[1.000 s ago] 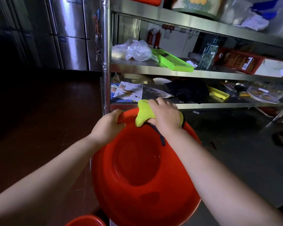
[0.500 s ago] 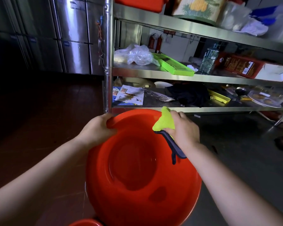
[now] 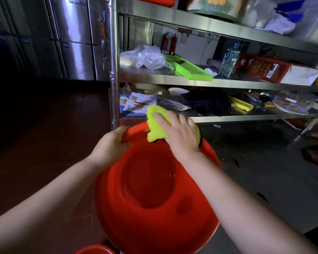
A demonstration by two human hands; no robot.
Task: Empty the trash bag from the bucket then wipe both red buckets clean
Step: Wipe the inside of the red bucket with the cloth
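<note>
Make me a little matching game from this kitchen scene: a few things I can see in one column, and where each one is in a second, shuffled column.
Things:
1. yellow-green cloth
2. left hand
3. clear water bottle
4. second red bucket

Places:
A. on the middle shelf beside the green tray
B. at the bottom edge of the view
C. gripping the big red bucket by its far rim
D. pressed on that far rim under the right hand

Pairs: 1-D, 2-C, 3-A, 4-B
</note>
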